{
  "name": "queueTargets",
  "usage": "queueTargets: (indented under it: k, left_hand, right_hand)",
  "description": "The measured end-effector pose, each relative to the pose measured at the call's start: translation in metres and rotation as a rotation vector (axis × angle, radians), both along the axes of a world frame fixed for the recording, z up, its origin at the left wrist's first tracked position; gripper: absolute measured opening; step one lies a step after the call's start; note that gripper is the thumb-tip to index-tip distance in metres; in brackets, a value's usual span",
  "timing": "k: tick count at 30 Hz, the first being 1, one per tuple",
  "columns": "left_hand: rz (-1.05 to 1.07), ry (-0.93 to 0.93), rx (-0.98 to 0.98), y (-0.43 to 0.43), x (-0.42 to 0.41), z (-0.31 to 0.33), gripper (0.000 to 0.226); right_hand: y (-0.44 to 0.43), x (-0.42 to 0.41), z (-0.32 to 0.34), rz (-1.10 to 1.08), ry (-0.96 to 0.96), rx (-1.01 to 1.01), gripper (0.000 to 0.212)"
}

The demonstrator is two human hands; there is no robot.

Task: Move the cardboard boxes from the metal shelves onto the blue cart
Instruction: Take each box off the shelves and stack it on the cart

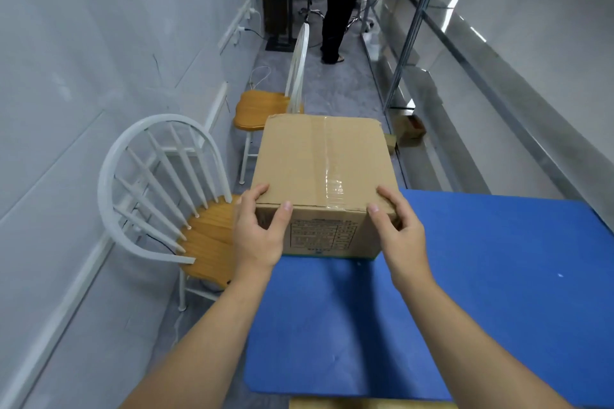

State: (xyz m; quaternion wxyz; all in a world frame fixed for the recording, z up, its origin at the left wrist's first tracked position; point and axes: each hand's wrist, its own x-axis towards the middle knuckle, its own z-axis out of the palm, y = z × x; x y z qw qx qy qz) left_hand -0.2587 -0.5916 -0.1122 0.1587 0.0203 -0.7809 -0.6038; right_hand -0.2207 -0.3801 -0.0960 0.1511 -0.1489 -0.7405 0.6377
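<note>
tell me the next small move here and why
Probably ease the cardboard box down flat onto the blue cart, then let go. The left hand and right hand grip its near top corners, and its base sits at the cart's far edge; contact is unclear.

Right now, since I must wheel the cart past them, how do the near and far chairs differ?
The near chair shows its arched back broadside; the far chair shows its back edge-on. The near chair stands beside the blue cart, its seat partly hidden by the left hand; the far chair stands farther down the aisle. Both have white frames and wooden seats.
</note>
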Motion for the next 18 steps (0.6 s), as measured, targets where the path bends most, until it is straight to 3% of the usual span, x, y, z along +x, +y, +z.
queueTargets:
  k: [18]
  left_hand:
    - [-0.024, -0.043, -0.030, -0.0008, -0.0039, -0.0004, 0.040]
  right_hand:
    - [0.0010, 0.0012, 0.0032, 0.009, -0.036, 0.025, 0.030]
